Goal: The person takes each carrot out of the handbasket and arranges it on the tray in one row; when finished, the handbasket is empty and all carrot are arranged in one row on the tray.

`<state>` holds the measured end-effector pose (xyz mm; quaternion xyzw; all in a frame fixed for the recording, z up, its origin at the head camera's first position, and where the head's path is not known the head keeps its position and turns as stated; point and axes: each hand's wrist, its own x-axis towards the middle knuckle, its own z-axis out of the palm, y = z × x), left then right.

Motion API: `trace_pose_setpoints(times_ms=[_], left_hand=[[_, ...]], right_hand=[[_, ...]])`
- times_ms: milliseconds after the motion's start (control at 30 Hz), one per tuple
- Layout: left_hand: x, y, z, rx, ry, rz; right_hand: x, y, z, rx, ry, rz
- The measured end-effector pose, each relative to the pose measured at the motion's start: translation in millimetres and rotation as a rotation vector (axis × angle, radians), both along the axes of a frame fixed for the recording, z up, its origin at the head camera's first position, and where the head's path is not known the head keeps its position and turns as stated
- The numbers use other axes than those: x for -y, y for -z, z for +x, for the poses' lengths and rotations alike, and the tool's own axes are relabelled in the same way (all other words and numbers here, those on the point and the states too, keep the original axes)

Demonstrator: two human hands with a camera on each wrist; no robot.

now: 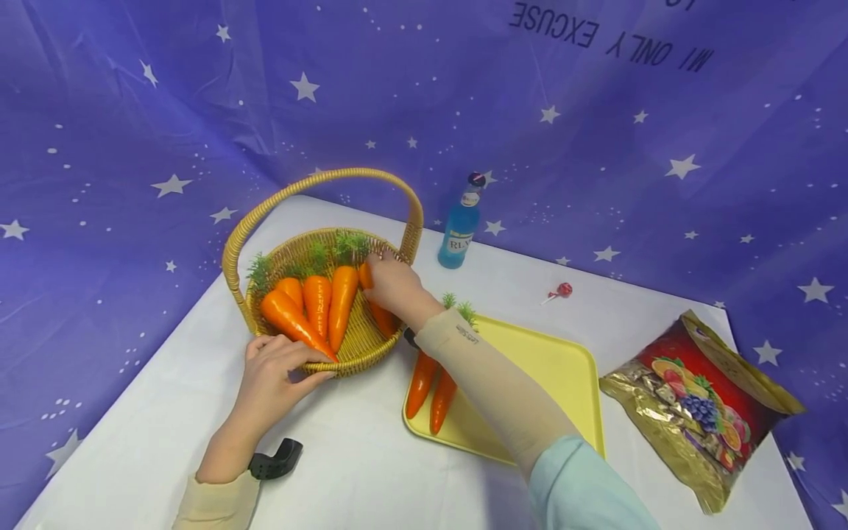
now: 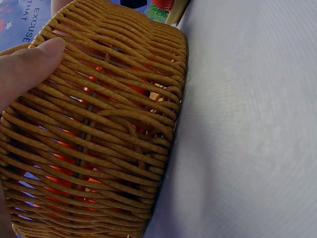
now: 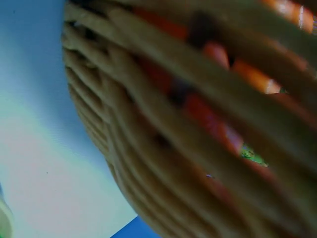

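Note:
A wicker basket (image 1: 367,361) with a tall arched handle holds several orange carrots (image 1: 342,294) with green tops. At its near rim my left hand (image 1: 274,372) grips the basket, fingers over the edge. In the left wrist view the left thumb (image 2: 47,52) lies against the woven wall (image 2: 99,134). My right hand (image 1: 397,287) reaches over the basket's right side and holds a carrot (image 1: 383,320) near its top; the fingertips are partly hidden. The right wrist view shows the basket's weave (image 3: 163,99) close up, with orange behind the gaps, and not the hand.
A yellow tray (image 1: 559,368) lies right of the basket, with two carrots (image 1: 442,401) on its left end, partly under my right forearm. Behind stand a blue bottle (image 1: 459,232) and a red lollipop (image 1: 564,290). A red and gold candy bag (image 1: 705,408) lies far right.

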<state>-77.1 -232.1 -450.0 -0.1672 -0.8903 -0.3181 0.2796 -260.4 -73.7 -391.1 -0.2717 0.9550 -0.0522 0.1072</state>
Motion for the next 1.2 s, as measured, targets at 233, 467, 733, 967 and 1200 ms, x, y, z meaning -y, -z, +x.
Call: trace_pose_setpoints(times_ms=[233,467,733,967,1200], left_hand=[[0.0,1.1,-0.1,-0.006,0.008,0.006],[-0.3,1.4,-0.4,-0.017,0.009,0.008],[-1.8,1.1,-0.5,-0.016,0.002,0.007],[-3.6,1.1,-1.2,-0.005,0.006,0.002],[-3.6,0.1,0.4,-0.013,0.001,0.000]], right_hand=[[5,8.8,-6.6,-0.022,-0.002,0.028],[7,11.6,-6.5,-0.004,0.022,0.023],[7,16.2,-6.4,0.014,0.050,-0.014],[2,11.2,-6.1,0.019,0.057,-0.073],[-3,0.4,-4.6,0.028,0.045,-0.167]])
